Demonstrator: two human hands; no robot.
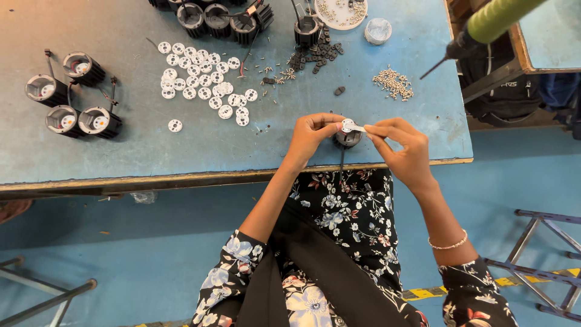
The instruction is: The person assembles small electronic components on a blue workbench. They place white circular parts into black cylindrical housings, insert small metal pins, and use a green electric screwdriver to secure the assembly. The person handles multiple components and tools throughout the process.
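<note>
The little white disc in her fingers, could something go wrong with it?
Maybe. The white disc is pinched by fingertips of the left hand and right hand, right over the black housing at the table edge, so a slip could drop it to the floor. The housing itself sits close to that edge and could get nudged off. The loose screws nearby could scatter if an arm brushes them.

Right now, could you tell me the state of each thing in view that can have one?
Left hand: pinching the white disc.
Right hand: pulling a strip off the disc.
White disc: held over the black housing.
Loose discs: scattered flat.
Four housings: on their sides.
Screws: piled.
</note>
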